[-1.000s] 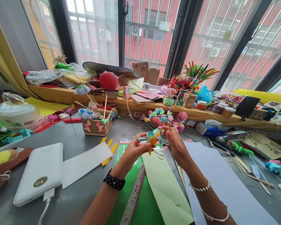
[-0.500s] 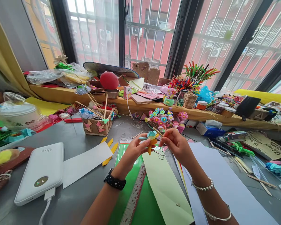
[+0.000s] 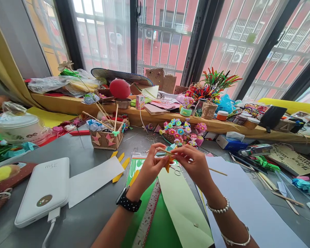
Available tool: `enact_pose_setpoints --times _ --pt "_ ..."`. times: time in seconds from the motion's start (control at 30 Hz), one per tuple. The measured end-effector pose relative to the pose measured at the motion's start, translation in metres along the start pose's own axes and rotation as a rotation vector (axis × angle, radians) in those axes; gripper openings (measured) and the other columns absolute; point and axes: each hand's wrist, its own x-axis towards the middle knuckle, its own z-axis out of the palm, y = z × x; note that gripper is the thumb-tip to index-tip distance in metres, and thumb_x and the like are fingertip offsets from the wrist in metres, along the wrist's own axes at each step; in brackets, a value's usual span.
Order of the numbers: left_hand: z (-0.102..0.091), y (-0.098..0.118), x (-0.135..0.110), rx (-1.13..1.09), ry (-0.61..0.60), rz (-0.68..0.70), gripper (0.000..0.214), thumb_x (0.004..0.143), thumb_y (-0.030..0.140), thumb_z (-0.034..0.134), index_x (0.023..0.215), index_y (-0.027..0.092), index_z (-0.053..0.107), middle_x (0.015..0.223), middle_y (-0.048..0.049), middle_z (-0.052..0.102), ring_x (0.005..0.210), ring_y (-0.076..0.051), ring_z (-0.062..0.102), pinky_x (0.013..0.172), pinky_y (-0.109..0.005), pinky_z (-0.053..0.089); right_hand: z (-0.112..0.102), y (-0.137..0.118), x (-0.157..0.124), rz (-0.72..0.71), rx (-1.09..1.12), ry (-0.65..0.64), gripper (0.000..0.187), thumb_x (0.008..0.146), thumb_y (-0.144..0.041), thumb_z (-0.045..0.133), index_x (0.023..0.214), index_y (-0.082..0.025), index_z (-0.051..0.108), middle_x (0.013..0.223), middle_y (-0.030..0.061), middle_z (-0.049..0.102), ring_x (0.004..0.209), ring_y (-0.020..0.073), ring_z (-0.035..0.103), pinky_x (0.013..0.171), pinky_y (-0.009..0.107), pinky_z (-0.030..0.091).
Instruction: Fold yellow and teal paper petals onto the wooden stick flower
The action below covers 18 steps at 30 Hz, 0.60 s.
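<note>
My left hand (image 3: 153,166) is closed on a small folded paper flower (image 3: 167,167), with orange petals pointing down and light blue paper above, partly covered by fingers. A thin wooden stick (image 3: 218,171) runs through the fingers of my right hand (image 3: 193,162), which pinches it near the flower. One end of the stick lies across the flower by my left thumb; the other sticks out to the right behind my right hand. Whether the stick tip touches the paper cannot be made out. Below lie a pale green paper strip (image 3: 182,203) and a ruler (image 3: 148,213).
Orange folded paper pieces (image 3: 121,167) and a white paper strip (image 3: 95,181) lie left, beside a white power bank (image 3: 45,189). Scissors (image 3: 177,170) are just past my hands. A decorated box (image 3: 107,139) and a flower bouquet (image 3: 177,131) stand behind. White sheets (image 3: 248,206) lie right.
My right hand has moved left, closer to my left hand. The stick has swung flatter and now lies across the paper flower, its far end showing at the right.
</note>
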Motion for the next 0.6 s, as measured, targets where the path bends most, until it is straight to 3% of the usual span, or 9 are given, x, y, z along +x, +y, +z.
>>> enact_pose_setpoints --times 0.17,0.3,0.6 --pt "-0.0001 -0.0002 -0.0004 -0.013 -0.051 0.039 0.021 0.078 0.03 0.054 0.093 0.024 0.04 0.086 0.0021 0.056 0.073 -0.014 0.063 0.065 -0.027 0.049 -0.0002 -0.0016 0.0015 0.005 -0.006 -0.011 0.014 0.076 -0.025 0.059 0.088 -0.02 0.065 0.072 0.0019 0.057 0.061 0.0128 0.054 0.053 0.023 0.044" --pt "-0.0003 0.0 -0.0012 -0.005 -0.085 0.048 0.019 0.08 0.028 0.052 0.094 0.022 0.042 0.078 0.0018 0.058 0.074 -0.014 0.062 0.066 -0.026 0.048 0.0005 -0.0006 0.0019 0.025 -0.009 -0.022 0.009 0.076 -0.025 0.059 0.08 -0.018 0.064 0.071 0.0019 0.057 0.061 0.0126 0.054 0.054 0.023 0.043" --pt "0.0015 0.0077 -0.0045 0.165 -0.026 0.063 0.021 0.079 0.032 0.051 0.095 0.018 0.054 0.101 -0.0052 0.054 0.078 -0.015 0.058 0.063 -0.025 0.047 -0.0014 -0.0008 0.0014 0.003 -0.024 -0.026 0.008 0.075 -0.022 0.06 0.068 -0.018 0.061 0.068 0.0008 0.055 0.06 0.0119 0.052 0.052 0.023 0.042"
